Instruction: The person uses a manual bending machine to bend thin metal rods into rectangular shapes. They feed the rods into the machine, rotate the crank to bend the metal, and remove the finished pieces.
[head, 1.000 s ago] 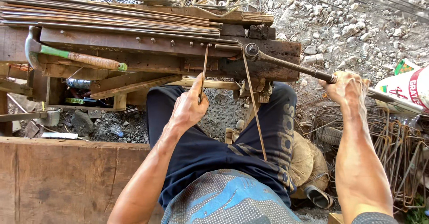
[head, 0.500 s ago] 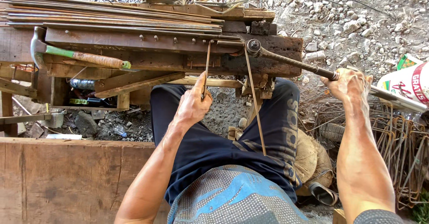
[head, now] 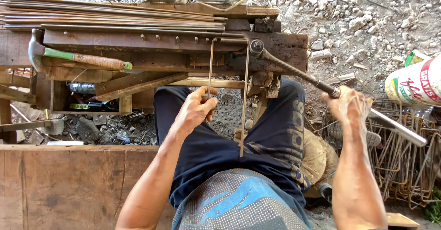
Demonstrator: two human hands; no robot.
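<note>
Where the wooden workbench (head: 115,42) meets the person's knees, a thin steel rod (head: 211,64) bent into a U shape hangs off the bench's front edge, its two legs pointing back toward the body and its closed end hooked over pins (head: 216,39) at the bench top. The left hand (head: 196,109) is closed around the lower end of the rod's left leg, fingers curled and thumb pressed along it. The rod's right leg (head: 245,101) runs free down over the dark trousers (head: 257,143), touched by neither hand. The right hand (head: 350,107) is clenched around the long metal bending lever (head: 298,74), which slants from a round pivot head (head: 256,47) on the bench down to the right, its bright pipe end (head: 397,128) sticking out past the fist. On the bench top lies a bundle of straight rusty rods (head: 115,14), and a hammer with a green and brown handle (head: 78,58) rests along the front rail. To the right, on gravel ground, a stack of finished bent stirrups (head: 399,165) sits beside a white and red sack (head: 415,83).
</note>
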